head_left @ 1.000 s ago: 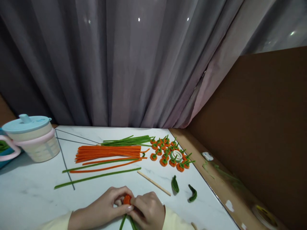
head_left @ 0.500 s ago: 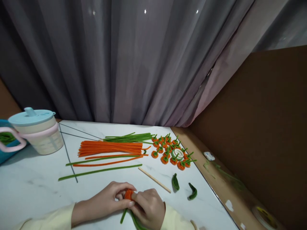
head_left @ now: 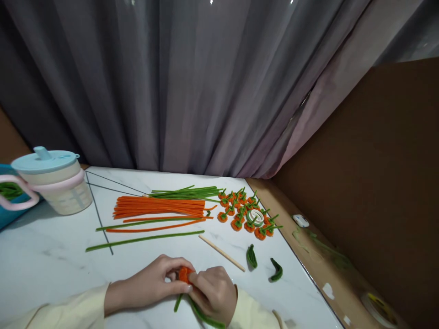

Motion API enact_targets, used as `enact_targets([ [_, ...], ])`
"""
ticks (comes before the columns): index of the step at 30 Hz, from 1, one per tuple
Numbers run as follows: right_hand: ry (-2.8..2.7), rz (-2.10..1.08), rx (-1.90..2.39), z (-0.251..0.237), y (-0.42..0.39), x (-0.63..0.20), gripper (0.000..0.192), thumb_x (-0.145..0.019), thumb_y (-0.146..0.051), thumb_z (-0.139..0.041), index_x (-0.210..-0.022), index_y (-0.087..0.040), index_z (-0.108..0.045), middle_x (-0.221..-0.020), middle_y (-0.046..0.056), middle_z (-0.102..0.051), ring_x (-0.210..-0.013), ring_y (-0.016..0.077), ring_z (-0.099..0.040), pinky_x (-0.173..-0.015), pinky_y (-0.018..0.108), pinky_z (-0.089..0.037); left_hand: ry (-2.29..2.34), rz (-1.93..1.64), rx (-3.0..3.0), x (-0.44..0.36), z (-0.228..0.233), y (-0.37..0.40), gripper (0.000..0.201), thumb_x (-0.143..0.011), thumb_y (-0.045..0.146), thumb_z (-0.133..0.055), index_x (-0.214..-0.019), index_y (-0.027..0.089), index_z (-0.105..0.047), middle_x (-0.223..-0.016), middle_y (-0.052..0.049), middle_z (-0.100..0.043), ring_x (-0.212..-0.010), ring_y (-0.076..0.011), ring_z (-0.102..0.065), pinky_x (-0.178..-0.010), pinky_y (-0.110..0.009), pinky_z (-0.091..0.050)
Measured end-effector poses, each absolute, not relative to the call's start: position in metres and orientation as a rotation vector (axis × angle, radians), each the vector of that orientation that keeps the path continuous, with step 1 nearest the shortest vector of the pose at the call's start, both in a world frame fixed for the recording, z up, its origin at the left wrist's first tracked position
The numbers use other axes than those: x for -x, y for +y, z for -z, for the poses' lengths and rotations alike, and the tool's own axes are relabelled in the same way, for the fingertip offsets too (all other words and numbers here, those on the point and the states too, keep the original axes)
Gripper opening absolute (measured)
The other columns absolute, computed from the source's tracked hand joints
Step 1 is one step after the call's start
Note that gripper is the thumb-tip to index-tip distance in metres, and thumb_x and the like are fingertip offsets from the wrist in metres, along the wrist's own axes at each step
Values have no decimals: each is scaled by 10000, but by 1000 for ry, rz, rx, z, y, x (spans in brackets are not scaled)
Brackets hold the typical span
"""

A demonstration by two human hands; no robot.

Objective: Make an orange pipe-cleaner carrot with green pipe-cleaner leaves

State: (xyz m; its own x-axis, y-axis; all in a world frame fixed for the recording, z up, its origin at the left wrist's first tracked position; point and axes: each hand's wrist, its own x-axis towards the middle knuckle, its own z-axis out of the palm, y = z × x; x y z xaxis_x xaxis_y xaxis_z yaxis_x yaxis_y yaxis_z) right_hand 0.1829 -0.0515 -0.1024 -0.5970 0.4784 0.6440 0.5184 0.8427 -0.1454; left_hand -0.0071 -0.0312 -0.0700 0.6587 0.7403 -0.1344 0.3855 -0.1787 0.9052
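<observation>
- Both hands have crept slightly up the frame since the earlier frame, and more of the green stem now trails out below them at lower centre.
- Fingers of the left hand (head_left: 154,283) are pinched together on the orange coil (head_left: 185,274); the thumb lies along its near side.
- Right hand (head_left: 214,292) is curled shut on the same coil from the other side, its fingertips touching the left hand's.
- Green stem (head_left: 202,315) runs from under the coil toward the bottom edge.
- Just above the hands lie a wooden stick (head_left: 222,252) and two folded green pieces (head_left: 251,256).
- Further up, at centre frame, loose orange pipe cleaners (head_left: 159,206) lie beside finished orange-and-green pieces (head_left: 247,212) on the marble table (head_left: 41,260).
- At upper left stands a cream cup with a blue lid (head_left: 51,180); its contents cannot be seen.
- Behind it, a blue container (head_left: 7,219) holds something green.
</observation>
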Motion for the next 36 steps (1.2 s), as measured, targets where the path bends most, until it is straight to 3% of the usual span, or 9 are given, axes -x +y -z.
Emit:
enact_targets([
  [10,-2315,70,745,103,-55,-181,320,-994,-268,-245,-835,-168,-504,-505,-18,-563,-385,110,-470,-430,266,-283,846,-382,-1683,11,76,-31,438,-751,407,-655,-1121,173,-625,-926,-38,-648,-747,-138,-505,-689,-217,-436],
  [15,-2309,78,742,105,-56,-179,333,-999,-326,-264,-833,-162,-502,-481,-23,-560,-362,108,-477,-415,266,-279,790,-372,-1722,11,68,-31,303,-786,379,-638,-979,149,-678,-784,-16,-637,-695,-120,-500,-664,-195,-418],
  [21,-2337,107,704,110,-55,-179,259,-978,-207,-286,-814,-162,-480,-476,-39,-530,-366,101,-447,-399,269,-241,753,-374,-1734,12,72,-29,349,-798,384,-624,-1063,161,-668,-759,-9,-644,-653,-112,-505,-638,-193,-432],
  [26,-2284,32,728,111,-54,-180,233,-988,-278,-329,-884,-160,-500,-511,-32,-565,-388,99,-477,-423,245,-290,739,-383,-1663,13,75,-28,384,-813,374,-610,-1121,147,-642,-721,-9,-650,-646,-114,-525,-629,-198,-443],
  [31,-2188,-148,770,111,-53,-183,319,-939,-463,-424,-977,-156,-502,-518,-35,-582,-389,96,-502,-432,216,-330,755,-410,-1631,17,77,-27,395,-804,367,-619,-1135,152,-618,-919,-54,-683,-767,-154,-573,-691,-234,-462],
  [33,-2212,-178,751,110,-52,-184,315,-939,-461,-428,-979,-158,-503,-515,-35,-584,-390,96,-510,-438,212,-340,743,-407,-1560,18,78,-27,438,-796,375,-629,-1174,163,-568,-989,-64,-674,-838,-174,-588,-734,-257,-470],
  [36,-2251,-130,709,107,-52,-184,252,-959,-386,-418,-1019,-155,-497,-556,-21,-618,-398,95,-523,-439,220,-340,727,-404,-1455,18,78,-27,421,-794,370,-642,-1142,173,-508,-929,-42,-672,-818,-157,-593,-747,-266,-464],
])
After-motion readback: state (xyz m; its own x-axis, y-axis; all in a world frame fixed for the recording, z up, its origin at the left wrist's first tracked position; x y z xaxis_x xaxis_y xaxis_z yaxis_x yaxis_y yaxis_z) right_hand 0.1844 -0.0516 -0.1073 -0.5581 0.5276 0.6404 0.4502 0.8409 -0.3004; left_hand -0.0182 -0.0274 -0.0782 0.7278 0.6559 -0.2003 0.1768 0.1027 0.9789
